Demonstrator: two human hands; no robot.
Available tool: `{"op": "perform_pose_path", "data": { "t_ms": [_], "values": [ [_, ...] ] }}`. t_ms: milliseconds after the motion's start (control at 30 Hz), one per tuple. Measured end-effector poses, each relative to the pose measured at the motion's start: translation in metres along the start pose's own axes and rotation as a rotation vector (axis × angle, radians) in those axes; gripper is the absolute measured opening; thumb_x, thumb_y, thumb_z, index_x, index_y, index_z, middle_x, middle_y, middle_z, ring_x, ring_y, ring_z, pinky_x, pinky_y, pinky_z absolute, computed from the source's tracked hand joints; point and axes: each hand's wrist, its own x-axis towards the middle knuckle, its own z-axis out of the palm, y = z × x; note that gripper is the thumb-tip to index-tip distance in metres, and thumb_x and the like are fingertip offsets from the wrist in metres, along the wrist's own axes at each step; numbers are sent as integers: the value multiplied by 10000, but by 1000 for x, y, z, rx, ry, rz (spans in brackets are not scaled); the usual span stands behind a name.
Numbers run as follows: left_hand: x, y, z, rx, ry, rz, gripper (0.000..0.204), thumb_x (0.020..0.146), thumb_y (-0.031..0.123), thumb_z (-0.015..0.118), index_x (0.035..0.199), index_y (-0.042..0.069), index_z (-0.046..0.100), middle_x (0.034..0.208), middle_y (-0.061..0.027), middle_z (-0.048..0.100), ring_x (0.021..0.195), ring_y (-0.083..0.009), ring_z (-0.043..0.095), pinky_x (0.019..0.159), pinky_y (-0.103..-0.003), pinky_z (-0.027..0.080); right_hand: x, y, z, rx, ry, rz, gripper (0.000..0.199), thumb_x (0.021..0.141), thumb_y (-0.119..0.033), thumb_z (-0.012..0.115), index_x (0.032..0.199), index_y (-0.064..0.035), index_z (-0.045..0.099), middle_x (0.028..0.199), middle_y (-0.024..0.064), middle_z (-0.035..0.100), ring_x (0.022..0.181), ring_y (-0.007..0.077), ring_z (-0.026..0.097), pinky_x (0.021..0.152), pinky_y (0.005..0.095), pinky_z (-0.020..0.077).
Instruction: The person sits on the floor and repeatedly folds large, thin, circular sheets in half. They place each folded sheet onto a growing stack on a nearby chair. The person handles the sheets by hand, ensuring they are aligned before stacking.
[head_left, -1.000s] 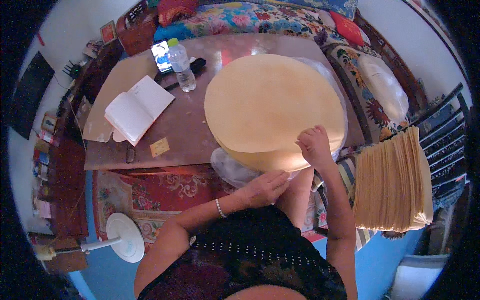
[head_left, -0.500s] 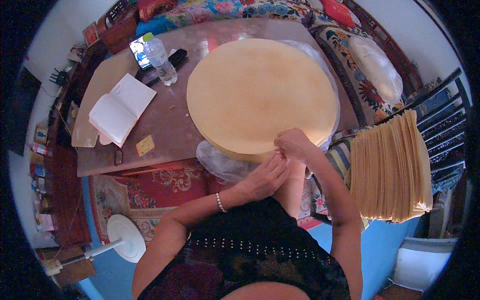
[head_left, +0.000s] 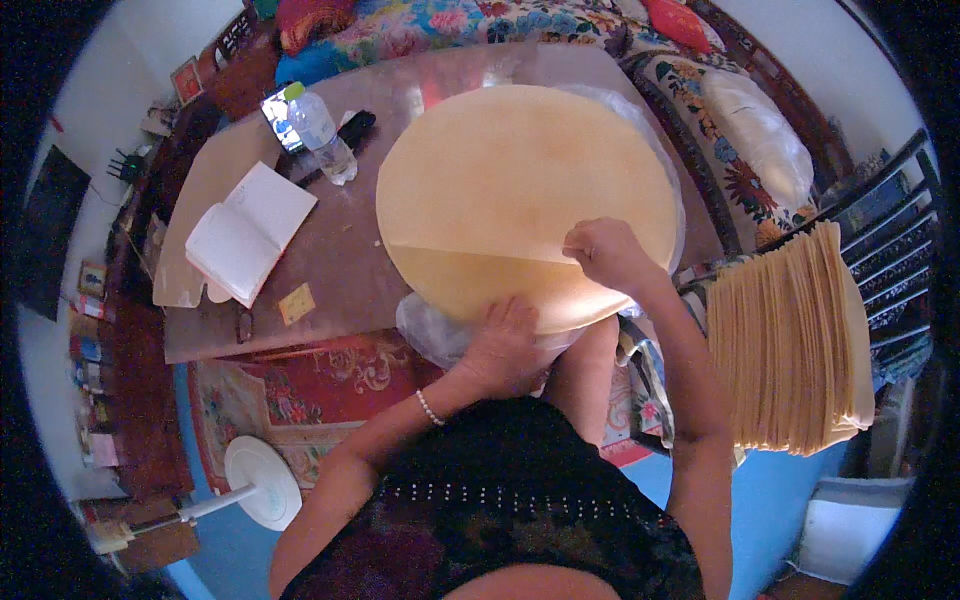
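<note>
A stack of large round thin yellow sheets lies on a low brown table, over clear plastic film. My right hand pinches the near edge of the top sheet and lifts it, so a straight fold line shows across the stack. My left hand presses flat on the near rim of the sheets below. A bead bracelet sits on my left wrist.
A tall pile of folded yellow sheets rests at my right. On the table stand a water bottle, an open notebook, a phone and a small yellow note. Patterned cushions line the far side. A white fan base stands on the floor.
My right hand moved from the stack's near rim up and away, peeling the top sheet's edge back. My left hand shifted onto the near rim.
</note>
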Motion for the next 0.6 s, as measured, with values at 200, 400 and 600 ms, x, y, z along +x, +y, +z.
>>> {"op": "perform_pose_path", "data": {
  "t_ms": [200,400,600],
  "values": [
    [22,-79,22,241,210,-152,587,719,413,642,1175,61,531,1322,-182,406,1222,-365,365,981,-533,289,41,11,-31,-63,175,-27,44,717,-72,620,682,-64,595,696,126,588,694,335,584,619,416,467],
    [61,-154,-9,273,237,-305,535,753,386,616,1175,68,532,1327,-162,420,1196,-342,408,986,-532,287,87,28,-72,-178,271,-56,11,717,-62,616,718,-72,622,736,134,610,728,334,597,643,413,477],
    [91,-204,-23,243,250,-269,535,764,357,605,1171,20,519,1293,-192,445,1168,-353,428,971,-454,344,118,56,-118,-345,345,3,21,745,-93,616,740,-73,620,734,147,608,749,336,603,656,427,482]
  ]
}}
